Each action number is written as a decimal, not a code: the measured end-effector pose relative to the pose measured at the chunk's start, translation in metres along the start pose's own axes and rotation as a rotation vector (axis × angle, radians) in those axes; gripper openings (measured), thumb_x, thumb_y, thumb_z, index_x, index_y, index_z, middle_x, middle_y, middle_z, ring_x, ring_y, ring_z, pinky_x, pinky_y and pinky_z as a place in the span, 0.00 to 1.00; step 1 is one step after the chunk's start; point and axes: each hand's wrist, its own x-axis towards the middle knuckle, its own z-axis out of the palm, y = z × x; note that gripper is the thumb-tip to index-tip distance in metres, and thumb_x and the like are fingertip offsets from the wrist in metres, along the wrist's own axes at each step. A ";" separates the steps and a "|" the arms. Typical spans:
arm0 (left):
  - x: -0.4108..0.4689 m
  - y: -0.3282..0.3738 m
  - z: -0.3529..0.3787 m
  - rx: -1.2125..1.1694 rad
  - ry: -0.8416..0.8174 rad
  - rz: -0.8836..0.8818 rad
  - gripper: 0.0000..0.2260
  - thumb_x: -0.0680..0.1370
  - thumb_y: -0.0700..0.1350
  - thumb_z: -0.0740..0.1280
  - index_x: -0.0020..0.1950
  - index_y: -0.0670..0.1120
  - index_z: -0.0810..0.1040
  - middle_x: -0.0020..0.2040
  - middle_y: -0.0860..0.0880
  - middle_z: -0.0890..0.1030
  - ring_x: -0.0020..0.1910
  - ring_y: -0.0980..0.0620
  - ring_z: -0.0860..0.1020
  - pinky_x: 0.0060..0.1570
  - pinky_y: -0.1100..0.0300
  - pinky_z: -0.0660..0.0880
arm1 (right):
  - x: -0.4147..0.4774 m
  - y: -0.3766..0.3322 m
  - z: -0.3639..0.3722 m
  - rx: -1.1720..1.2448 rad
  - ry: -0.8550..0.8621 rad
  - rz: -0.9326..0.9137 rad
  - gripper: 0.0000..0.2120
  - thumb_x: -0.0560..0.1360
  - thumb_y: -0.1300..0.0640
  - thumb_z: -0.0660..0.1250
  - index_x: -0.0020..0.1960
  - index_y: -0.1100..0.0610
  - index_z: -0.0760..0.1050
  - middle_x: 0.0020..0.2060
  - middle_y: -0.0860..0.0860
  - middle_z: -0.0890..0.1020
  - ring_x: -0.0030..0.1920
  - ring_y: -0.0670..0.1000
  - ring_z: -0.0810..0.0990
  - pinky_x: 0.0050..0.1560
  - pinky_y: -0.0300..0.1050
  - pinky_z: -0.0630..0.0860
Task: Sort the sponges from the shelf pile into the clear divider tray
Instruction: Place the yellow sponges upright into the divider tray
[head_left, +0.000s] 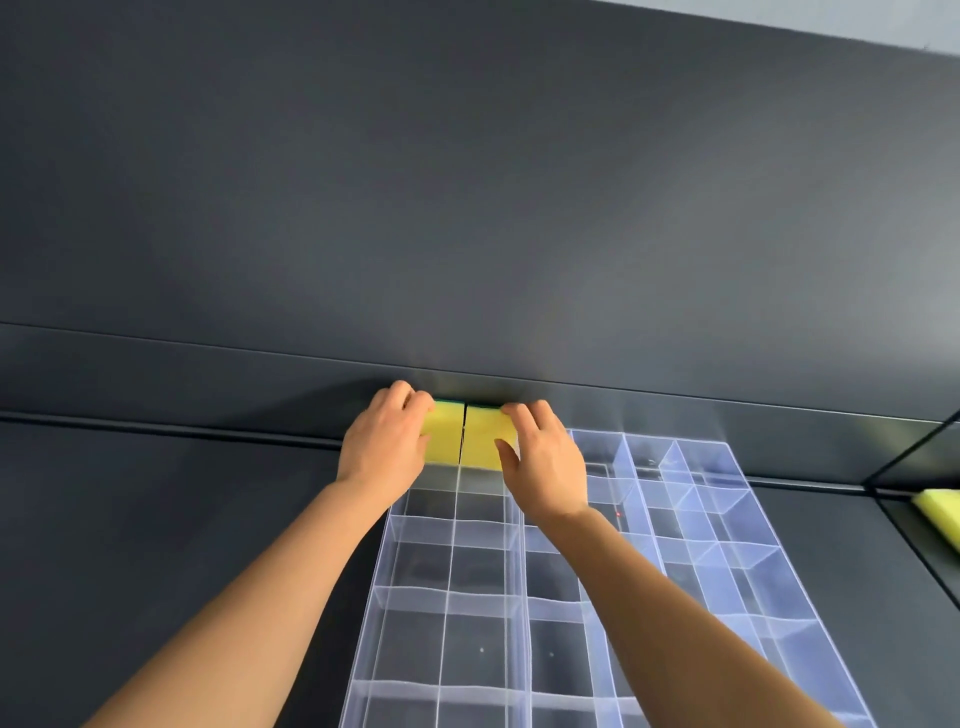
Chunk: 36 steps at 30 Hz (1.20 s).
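Note:
Two yellow sponges with green scouring backs sit side by side at the far end of the clear divider tray (722, 561). My left hand (384, 447) grips the left sponge (444, 434) at its left edge. My right hand (545, 462) grips the right sponge (483, 436) at its right edge. The two sponges touch along a thin dark seam, over the tray's far-left compartments. The tray's other visible compartments are bare. Whether the sponges rest in the compartments or are held just above them cannot be told.
The tray lies on a dark grey surface (156, 519) against a dark back wall (467, 208). At the right edge, a black wire frame (914, 457) borders a spot holding another yellow sponge (943, 509).

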 end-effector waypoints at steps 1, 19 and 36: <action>-0.002 0.002 -0.002 0.014 0.008 0.005 0.14 0.70 0.41 0.73 0.54 0.43 0.76 0.51 0.45 0.75 0.49 0.44 0.74 0.38 0.51 0.76 | -0.003 0.000 -0.004 -0.013 -0.002 -0.001 0.14 0.71 0.61 0.70 0.56 0.60 0.75 0.47 0.57 0.77 0.44 0.60 0.77 0.33 0.49 0.75; -0.071 0.215 0.001 0.135 0.047 0.394 0.17 0.57 0.39 0.79 0.43 0.45 0.81 0.41 0.48 0.82 0.40 0.46 0.80 0.36 0.56 0.78 | -0.150 0.126 -0.170 -0.298 -0.039 0.088 0.18 0.61 0.55 0.78 0.48 0.56 0.80 0.41 0.53 0.81 0.42 0.58 0.80 0.40 0.49 0.77; -0.122 0.451 0.062 0.006 -0.060 0.573 0.13 0.62 0.36 0.76 0.45 0.44 0.82 0.43 0.49 0.82 0.43 0.47 0.80 0.38 0.54 0.77 | -0.303 0.293 -0.308 -0.400 -0.132 0.429 0.15 0.74 0.52 0.64 0.59 0.55 0.72 0.56 0.51 0.74 0.59 0.55 0.70 0.56 0.47 0.67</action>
